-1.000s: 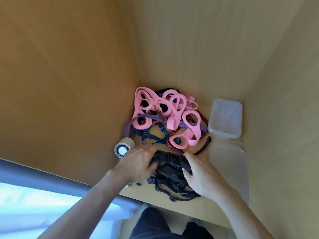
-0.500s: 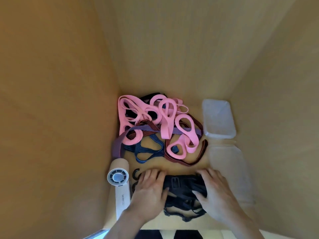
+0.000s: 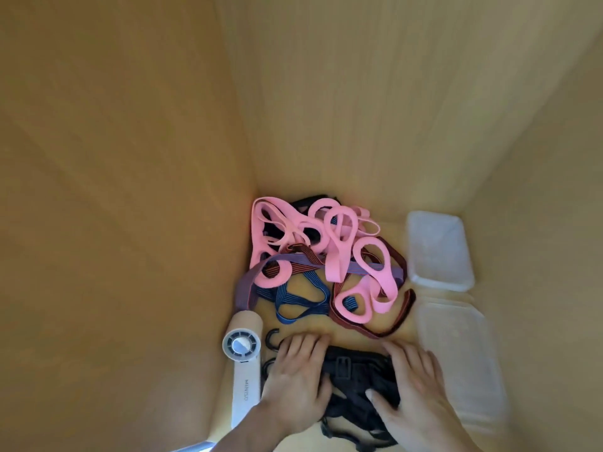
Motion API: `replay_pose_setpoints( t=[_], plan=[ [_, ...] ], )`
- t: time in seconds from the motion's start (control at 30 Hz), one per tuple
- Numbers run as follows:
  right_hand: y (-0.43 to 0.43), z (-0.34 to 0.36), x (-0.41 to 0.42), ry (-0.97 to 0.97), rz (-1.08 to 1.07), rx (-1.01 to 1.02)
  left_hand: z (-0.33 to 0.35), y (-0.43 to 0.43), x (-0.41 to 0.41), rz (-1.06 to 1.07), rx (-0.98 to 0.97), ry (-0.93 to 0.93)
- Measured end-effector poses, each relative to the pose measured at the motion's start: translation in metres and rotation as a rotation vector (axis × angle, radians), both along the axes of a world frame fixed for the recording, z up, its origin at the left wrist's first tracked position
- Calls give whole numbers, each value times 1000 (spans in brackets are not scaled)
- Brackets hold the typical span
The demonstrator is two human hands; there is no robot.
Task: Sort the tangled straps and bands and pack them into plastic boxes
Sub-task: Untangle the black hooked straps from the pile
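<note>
Both our hands lie flat on the black straps [image 3: 354,373] at the near edge of the table [image 3: 346,326] — left hand [image 3: 295,380] and right hand [image 3: 416,398] apart, fingers straight, gripping nothing. We judge sorting barely begun; next we must gather this bundle for the plastic boxes [image 3: 440,283] along the right edge.

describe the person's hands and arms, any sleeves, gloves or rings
Both hands are bare, with no gloves. No ring shows on the left hand or the right hand. Both forearms are bare down to the frame edge, with no sleeve, watch or bracelet in view.
</note>
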State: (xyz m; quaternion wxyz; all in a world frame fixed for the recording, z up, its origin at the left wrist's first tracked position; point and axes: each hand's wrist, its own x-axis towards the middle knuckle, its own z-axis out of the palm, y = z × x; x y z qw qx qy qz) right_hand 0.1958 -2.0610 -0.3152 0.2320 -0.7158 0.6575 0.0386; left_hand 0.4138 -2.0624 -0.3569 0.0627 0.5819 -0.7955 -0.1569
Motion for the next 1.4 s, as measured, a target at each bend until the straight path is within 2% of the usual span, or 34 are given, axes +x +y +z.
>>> replay_pose_setpoints(
  t=[0.1, 0.17, 0.23, 0.3, 0.5, 0.67, 0.87, 0.97, 1.0, 1.17, 1.4],
  plan=[
    [-7, 10, -4, 8, 75, 25, -1, 2, -2, 20, -35, 9],
    [-18, 19, -8, -126, 77, -17, -1, 2, -4, 44, -58, 5],
    [-43, 26, -8, -291, 47, -109, -2, 0, -6, 65, -69, 9],
    [-79, 33, 1, -373, 35, -236, -3, -2, -7, 78, -84, 21],
    [-204, 69, 66, -433, 105, -432, -14, -11, -9, 96, -201, 48],
    [-278, 86, 123, -229, 316, -458, -21, -19, -12, 143, -258, 32],
    [-305, 59, 143, 190, 496, -345, -22, -22, -7, 110, -277, -34],
    [-309, 52, 146, 281, 537, -367, -21, -24, -4, 70, -292, -176],
    [-310, 52, 145, 285, 539, -378, -22, -24, -4, 94, -303, -159],
    [-313, 61, 136, 85, 433, -417, -28, -28, -9, 141, -408, -141],
    [-312, 100, 122, -257, 264, -497, -22, -29, -9, 135, -368, -70]
  ],
)
